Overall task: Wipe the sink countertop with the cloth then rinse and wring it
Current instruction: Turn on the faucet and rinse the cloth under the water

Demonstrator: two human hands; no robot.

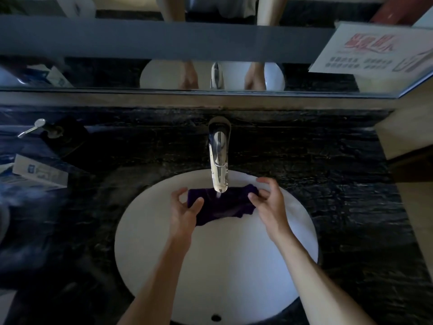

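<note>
Both hands hold the cloth (pixel 222 204) by its ends: the left hand (pixel 185 211) pinches the left end between thumb and fingers, the right hand (pixel 269 202) pinches the right end, its other fingers spread loosely. Stretched between the two grips, the dark purple cloth hangs over the sink basin (pixel 164 266), directly under the tap spout (pixel 219 167), at the rear of the bowl near the worktop's back edge. A thin stream of water (pixel 218 195) appears to strike the cloth's middle. Assessment: rinsing is under way; wringing is not yet done. Recommended practice: shift the cloth sideways so each end passes under the stream, keep it low over the bowl to limit splash onto the dark stone worktop (pixel 328 184), then bunch it and twist with opposed hands over the basin.
</note>
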